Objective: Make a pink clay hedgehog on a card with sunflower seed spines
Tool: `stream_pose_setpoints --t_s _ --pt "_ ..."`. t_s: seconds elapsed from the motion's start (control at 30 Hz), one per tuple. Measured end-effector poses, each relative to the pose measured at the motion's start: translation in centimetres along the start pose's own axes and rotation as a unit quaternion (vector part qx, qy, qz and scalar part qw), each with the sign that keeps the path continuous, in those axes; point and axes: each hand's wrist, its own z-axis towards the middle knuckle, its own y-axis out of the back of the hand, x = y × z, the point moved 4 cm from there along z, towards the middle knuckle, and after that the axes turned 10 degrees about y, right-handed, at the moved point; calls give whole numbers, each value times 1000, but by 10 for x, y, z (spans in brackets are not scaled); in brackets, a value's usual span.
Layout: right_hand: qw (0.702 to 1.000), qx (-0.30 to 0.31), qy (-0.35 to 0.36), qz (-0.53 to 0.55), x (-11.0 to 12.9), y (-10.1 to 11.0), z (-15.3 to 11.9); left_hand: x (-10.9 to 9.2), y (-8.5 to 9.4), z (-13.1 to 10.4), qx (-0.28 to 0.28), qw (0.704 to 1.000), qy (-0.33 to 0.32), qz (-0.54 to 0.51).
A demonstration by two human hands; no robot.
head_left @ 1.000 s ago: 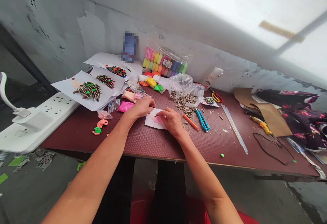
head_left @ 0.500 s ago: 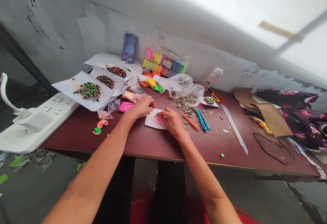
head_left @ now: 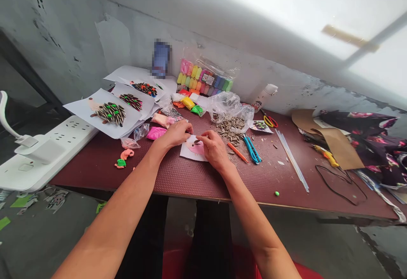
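head view: the white card (head_left: 191,152) lies on the table (head_left: 187,179), your left hand (head_left: 178,134) at its upper edge, likely steadying it, your right hand (head_left: 216,148) curled over its pink patch (head_left: 198,149); i cannot tell whether either hand's fingers grip anything.

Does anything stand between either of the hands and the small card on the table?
Nothing visible does. The left hand is at the upper edge of the card, and the right hand is over its right side. The orange pen and blue cutter lie beyond the right hand.
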Motion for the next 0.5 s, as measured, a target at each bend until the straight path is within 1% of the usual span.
stream_pose_setpoints --t_s 0.17,0.4,0.5 --pt "1000 5 8 3 -1 -3 -1 0 -1 0 3 1000 2 2" --pt "997 -40 19 62 -2 -1 -1 2 -3 2 -1 1000 -4 6" --pt "996 -43 29 77 -4 -1 -1 2 -3 2 1 1000 -5 7"
